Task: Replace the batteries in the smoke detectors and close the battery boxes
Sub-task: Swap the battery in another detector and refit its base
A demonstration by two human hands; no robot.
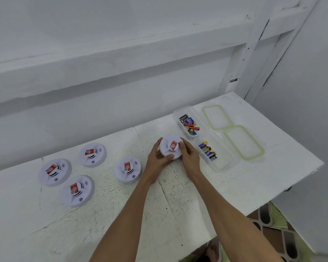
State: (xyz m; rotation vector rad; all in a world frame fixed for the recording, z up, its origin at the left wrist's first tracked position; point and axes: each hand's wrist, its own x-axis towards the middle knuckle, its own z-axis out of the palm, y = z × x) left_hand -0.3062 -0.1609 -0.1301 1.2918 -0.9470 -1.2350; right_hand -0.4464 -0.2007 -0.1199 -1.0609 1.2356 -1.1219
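Note:
A white round smoke detector (171, 146) with a red label is held between both hands just above the white table (178, 205). My left hand (156, 158) grips its left and front rim. My right hand (188, 155) grips its right side. Several more detectors lie face up to the left: one (128, 170) beside my left wrist, one (92, 154) further back, and two (54, 172) (77, 190) at the far left. Two clear battery boxes stand to the right, the far box (187, 121) and the near box (214, 150), each holding several batteries.
Two clear lids with green seals (217, 117) (243, 142) lie right of the boxes, near the table's right edge. A white wall runs along the back. Patterned floor and a bare foot (211, 250) show below the table's front edge.

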